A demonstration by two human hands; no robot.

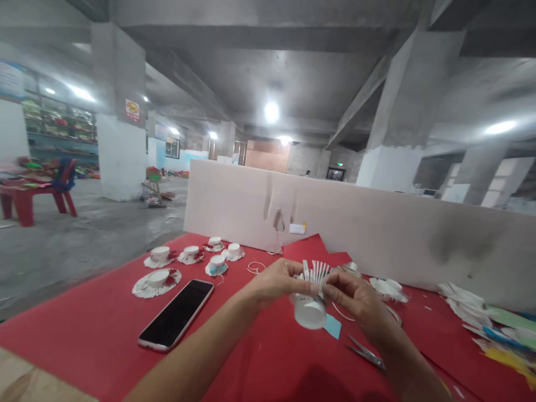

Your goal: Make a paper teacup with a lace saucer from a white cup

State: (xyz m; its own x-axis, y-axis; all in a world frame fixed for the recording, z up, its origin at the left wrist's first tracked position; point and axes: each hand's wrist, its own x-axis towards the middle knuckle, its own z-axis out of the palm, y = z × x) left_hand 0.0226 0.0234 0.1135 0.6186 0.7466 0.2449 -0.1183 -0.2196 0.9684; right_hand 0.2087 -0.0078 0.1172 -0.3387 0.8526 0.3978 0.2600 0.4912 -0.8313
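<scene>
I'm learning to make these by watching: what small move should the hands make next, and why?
Probably the right hand should fold one of the upright strips outward while the left hand steadies the white cup: several strips stand up from it, whereas the fringed cups at left have frills spread around them.

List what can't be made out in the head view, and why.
- Inside of the white cup: hidden by its own base and wall, head view.
- What the right hand pinches: its fingers cover the contact, head view.
- Handles of the scissors: behind the right forearm, head view.
- Wording on the pillar sign: too small and blurred, head view.
</scene>
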